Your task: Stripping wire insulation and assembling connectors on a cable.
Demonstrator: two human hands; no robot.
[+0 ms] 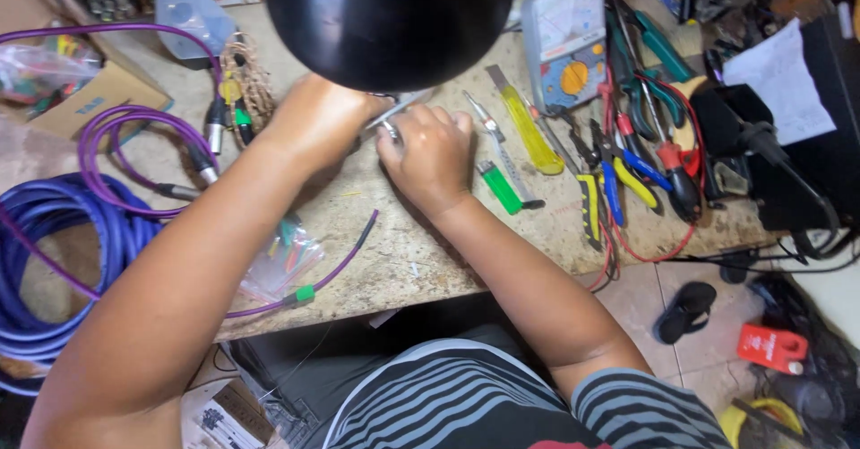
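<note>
My fingers (421,131) on the right hand (432,158) are curled together around a small metal connector (391,129), clamped on it just below the black lamp shade (387,21) at twelve o'clock. The left hand (315,119) meets it from nine o'clock, but the shade hides its fingertips, so I cannot tell whether they pinch the part or only steady it. I judge the work is mid-way: the connector is held up off the bench (421,256), and a purple cable (336,265) with a bare black end lies loose at seven o'clock, not yet joined to anything. A clear bag of small parts (282,265) sits beside it. At three o'clock a green lighter (498,186), a yellow-handled screwdriver (530,128) and pliers (618,176) lie untouched, near an analogue meter (564,41) at one o'clock.
</note>
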